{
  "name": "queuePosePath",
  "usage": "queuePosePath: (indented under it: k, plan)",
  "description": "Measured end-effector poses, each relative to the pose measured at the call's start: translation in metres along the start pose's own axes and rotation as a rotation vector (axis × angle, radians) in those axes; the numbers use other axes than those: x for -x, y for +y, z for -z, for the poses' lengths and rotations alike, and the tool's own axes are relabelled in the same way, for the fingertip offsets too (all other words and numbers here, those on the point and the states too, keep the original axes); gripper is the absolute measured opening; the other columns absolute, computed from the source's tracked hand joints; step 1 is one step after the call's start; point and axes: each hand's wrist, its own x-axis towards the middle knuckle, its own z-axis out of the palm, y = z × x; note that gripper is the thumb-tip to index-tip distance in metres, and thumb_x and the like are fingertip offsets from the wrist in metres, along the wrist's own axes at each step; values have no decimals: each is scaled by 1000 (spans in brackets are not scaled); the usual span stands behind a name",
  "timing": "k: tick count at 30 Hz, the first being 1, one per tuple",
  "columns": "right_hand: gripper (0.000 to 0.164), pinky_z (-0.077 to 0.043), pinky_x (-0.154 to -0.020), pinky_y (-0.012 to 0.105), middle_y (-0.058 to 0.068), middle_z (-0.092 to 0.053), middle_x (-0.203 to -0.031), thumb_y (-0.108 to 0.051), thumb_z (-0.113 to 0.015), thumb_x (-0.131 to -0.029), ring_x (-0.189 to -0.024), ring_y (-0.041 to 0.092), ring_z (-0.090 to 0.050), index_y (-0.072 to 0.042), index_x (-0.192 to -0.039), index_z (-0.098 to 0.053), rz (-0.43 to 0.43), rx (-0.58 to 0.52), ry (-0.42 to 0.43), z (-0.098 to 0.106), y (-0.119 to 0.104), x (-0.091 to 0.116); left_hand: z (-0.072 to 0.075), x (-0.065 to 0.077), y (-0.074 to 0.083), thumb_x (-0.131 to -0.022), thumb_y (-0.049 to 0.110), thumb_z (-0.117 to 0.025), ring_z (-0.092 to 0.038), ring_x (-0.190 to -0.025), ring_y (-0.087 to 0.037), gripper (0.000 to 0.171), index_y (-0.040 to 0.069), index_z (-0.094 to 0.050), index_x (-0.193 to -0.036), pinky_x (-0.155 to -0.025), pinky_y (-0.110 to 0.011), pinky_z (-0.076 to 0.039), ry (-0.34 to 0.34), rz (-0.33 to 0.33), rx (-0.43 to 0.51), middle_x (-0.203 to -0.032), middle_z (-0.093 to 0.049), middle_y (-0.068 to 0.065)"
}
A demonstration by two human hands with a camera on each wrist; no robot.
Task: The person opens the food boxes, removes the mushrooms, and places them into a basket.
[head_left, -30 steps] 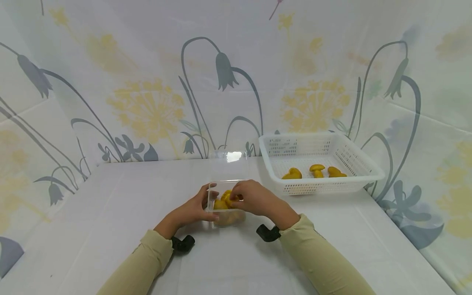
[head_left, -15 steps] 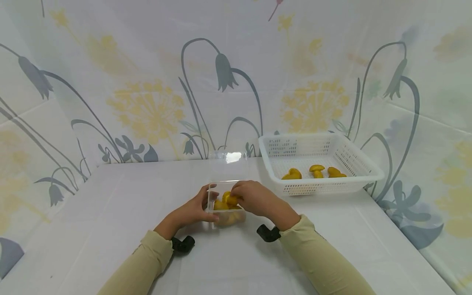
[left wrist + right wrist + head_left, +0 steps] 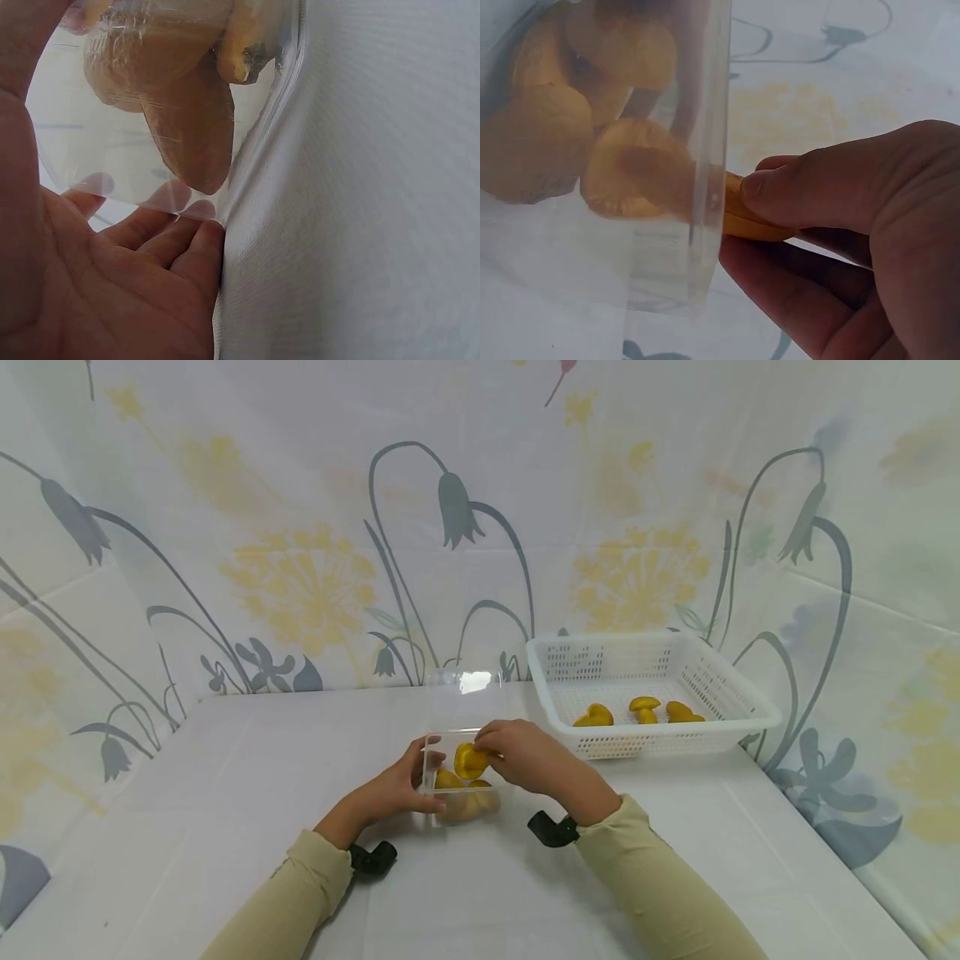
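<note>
A clear plastic box (image 3: pixel 461 806) with its hinged lid (image 3: pixel 465 700) folded back sits on the white table. My left hand (image 3: pixel 393 785) grips the box's left side, thumb at the front and fingers behind; in the left wrist view fingertips (image 3: pixel 206 232) press its wall. Yellow mushrooms (image 3: pixel 447 779) lie inside, seen through the plastic in both wrist views. My right hand (image 3: pixel 528 760) pinches another yellow mushroom (image 3: pixel 471 762) between thumb and fingers, its cap over the box opening. The right wrist view shows that mushroom's end (image 3: pixel 757 223) under my thumb.
A white perforated basket (image 3: pixel 652 739) stands at the back right with several yellow mushrooms (image 3: pixel 643 708) in it. Behind the table (image 3: pixel 247 760) hangs a flower-printed cloth (image 3: pixel 300 585). Black wrist-worn pieces (image 3: pixel 553 829) stick out below the sleeves.
My right hand has raised the pinched mushroom slightly and drawn back to the right, so its cap shows more. The left hand and the box hold their place.
</note>
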Motion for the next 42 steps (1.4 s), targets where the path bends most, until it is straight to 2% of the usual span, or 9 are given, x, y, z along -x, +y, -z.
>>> queuePosePath:
  k: [11, 20, 32, 42]
  plan:
    - [21, -55, -90, 34, 6, -70, -114, -4, -62, -91, -105, 24, -66, -5, -109, -72, 13, 14, 88, 12, 6, 6, -1, 0, 1, -77, 32, -82, -22, -148, -31, 107, 17, -8, -153, -120, -54, -16, -2, 15, 8, -157, -29, -14]
    - [23, -55, -90, 32, 5, -68, -118, -6, -64, -92, -109, 23, -65, -7, -113, -71, -22, -16, 101, 25, 6, 11, 0, 0, 0, -77, 31, -82, -24, -148, -30, 106, 18, -9, -152, -120, -52, -19, -2, 11, -4, -156, -30, -13]
    - [21, -56, -88, 35, 7, -70, -113, -3, -65, -89, -105, 25, -67, -4, -108, -73, 12, 5, 257, 42, 17, 19, 1, 0, 1, -77, 32, -82, -19, -149, -30, 106, 17, -8, -152, -120, -53, -16, -2, 2, -16, -157, -29, -13]
    - [22, -55, -90, 38, 7, -70, -117, -5, -64, -90, -109, 26, -66, -6, -111, -72, -60, 2, 285, 55, 27, 27, 1, 0, 0, -76, 33, -82, -18, -150, -31, 107, 17, -8, -152, -120, -53, -17, -7, -6, -15, -156, -29, -14]
